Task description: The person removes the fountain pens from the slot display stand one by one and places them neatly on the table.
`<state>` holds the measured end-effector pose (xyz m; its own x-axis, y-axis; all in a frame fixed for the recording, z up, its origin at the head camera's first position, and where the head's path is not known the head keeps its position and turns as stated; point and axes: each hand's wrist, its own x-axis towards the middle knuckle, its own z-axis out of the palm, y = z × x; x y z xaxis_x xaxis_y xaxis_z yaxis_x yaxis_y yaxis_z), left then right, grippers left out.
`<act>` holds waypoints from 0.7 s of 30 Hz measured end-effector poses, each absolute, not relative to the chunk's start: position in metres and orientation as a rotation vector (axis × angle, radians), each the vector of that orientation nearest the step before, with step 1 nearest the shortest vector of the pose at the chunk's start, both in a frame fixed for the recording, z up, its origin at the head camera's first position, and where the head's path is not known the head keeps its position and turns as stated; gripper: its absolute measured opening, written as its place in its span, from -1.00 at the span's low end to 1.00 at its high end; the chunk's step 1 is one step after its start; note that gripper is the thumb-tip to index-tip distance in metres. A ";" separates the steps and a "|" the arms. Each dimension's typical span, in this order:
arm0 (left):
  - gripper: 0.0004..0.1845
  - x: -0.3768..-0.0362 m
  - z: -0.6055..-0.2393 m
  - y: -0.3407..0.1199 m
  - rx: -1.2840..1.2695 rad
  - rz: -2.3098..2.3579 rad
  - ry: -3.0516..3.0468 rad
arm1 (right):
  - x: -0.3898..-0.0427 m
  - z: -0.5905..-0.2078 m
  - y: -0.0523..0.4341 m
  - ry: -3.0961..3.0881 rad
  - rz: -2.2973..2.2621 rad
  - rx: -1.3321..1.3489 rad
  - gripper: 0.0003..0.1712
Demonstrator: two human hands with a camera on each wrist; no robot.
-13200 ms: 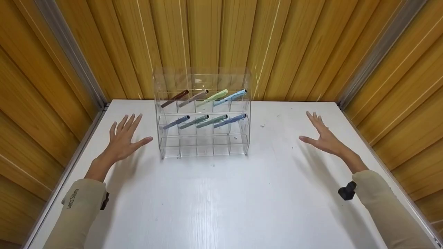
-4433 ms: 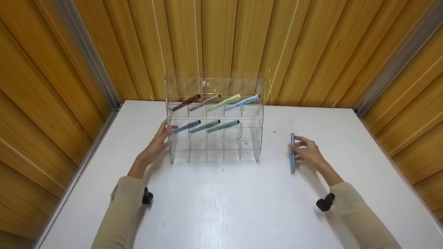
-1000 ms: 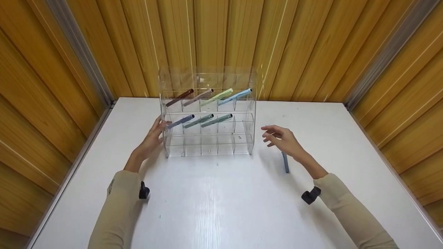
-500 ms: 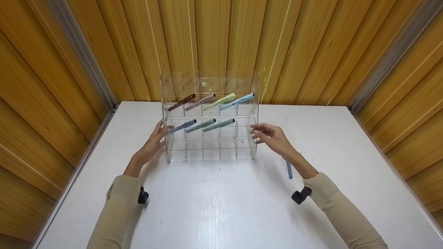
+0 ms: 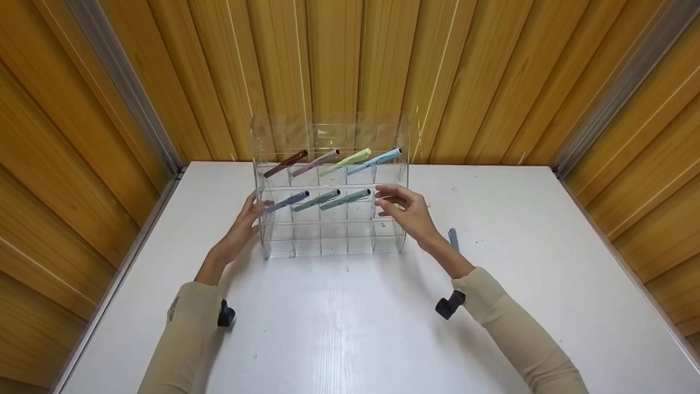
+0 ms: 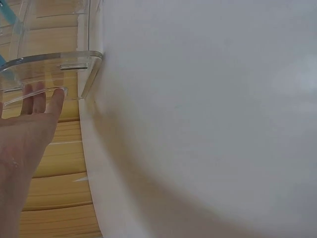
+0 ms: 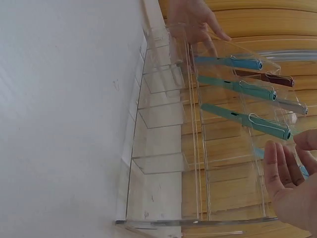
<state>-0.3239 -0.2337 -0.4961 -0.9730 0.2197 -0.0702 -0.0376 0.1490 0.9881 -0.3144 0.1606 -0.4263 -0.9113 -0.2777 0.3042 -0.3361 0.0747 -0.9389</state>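
A: Where was the left hand (image 5: 238, 227)?

B: Flat against the left wall of the clear rack (image 5: 330, 230), fingers straight and pressed to the plastic, gripping nothing. I judged it was there to brace the rack so it would not slide on the table (image 5: 350, 328).

A: And the right hand (image 5: 407, 212)?

B: Up at the right end of the middle shelf, fingers loosely spread with the thumb apart from them. It held nothing. The fingertips stood just beside the cap of the rightmost green pen (image 5: 345, 199), not yet touching as far as I could tell.

A: How were the pens kept?

B: Each lay slanted in its own slot, cap end raised toward the front, likely so a cap could be pinched easily. Three sat on the middle shelf, and four on the top one: brown, grey, light green, light blue (image 5: 375, 158). The bottom row of slots showed no pens.

A: Anything outside the rack?

B: One blue pen (image 5: 453, 239) lay on the table just right of the rack, partly hidden behind the right forearm.
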 end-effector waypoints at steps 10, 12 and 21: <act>-0.25 -0.319 -0.494 -0.237 0.190 1.938 2.235 | -0.319 -0.425 0.133 -2.172 2.163 0.607 -0.45; -0.26 -0.319 -0.495 -0.237 0.181 1.940 2.236 | -0.320 -0.425 0.129 -2.176 2.189 0.616 -0.45; -0.26 -0.322 -0.495 -0.233 0.200 1.965 2.219 | -0.322 -0.425 0.119 -2.221 2.245 0.550 -0.49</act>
